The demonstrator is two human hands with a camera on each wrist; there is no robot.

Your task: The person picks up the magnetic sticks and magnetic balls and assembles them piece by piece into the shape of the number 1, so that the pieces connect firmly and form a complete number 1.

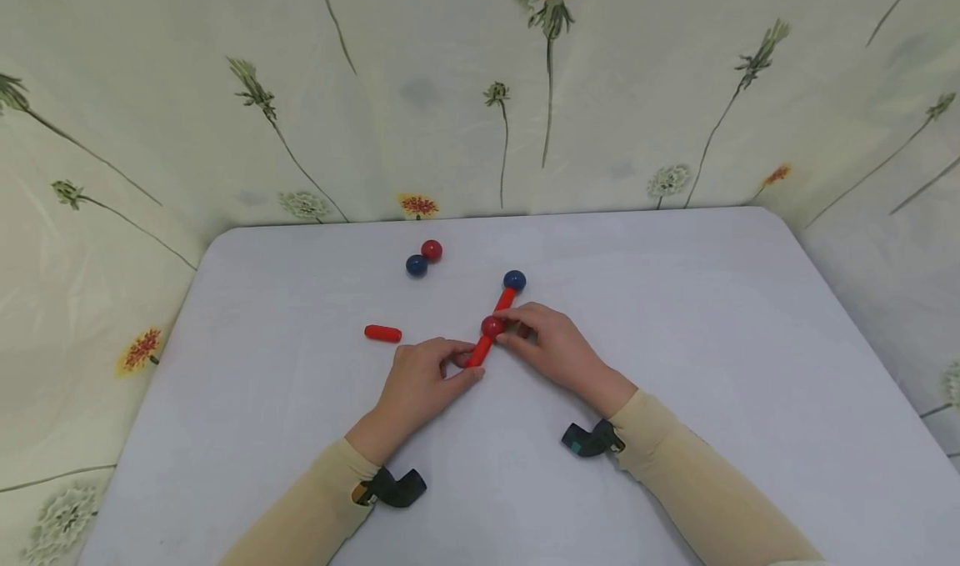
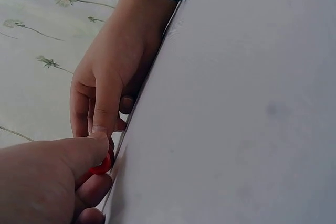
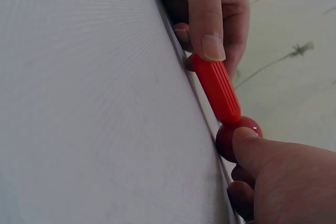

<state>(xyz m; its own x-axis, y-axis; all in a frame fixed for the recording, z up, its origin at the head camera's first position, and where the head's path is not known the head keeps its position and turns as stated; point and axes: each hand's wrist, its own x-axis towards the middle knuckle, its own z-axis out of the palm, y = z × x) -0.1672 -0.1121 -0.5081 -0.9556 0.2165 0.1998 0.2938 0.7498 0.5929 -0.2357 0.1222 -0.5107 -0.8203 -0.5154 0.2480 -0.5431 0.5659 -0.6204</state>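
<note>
My left hand (image 1: pixel 426 383) pinches the near end of a ridged red rod (image 3: pixel 218 90) between thumb and fingers. The rod's other end meets a dark red ball (image 1: pixel 492 327), which my right hand (image 1: pixel 553 348) grips between thumb and fingertips. Beyond that ball a second red rod (image 1: pixel 505 300) runs on in line, with a blue ball (image 1: pixel 514 280) at its far end. In the left wrist view the fingers cover most of the held rod, and only its red end (image 2: pixel 103 164) shows.
A loose red rod (image 1: pixel 383 333) lies left of the hands. Farther back, a blue ball (image 1: pixel 416 266) and a red ball (image 1: pixel 431 251) sit side by side on the white table (image 1: pixel 675 283). Behind its back edge hangs a flower-patterned cloth (image 1: pixel 450 132).
</note>
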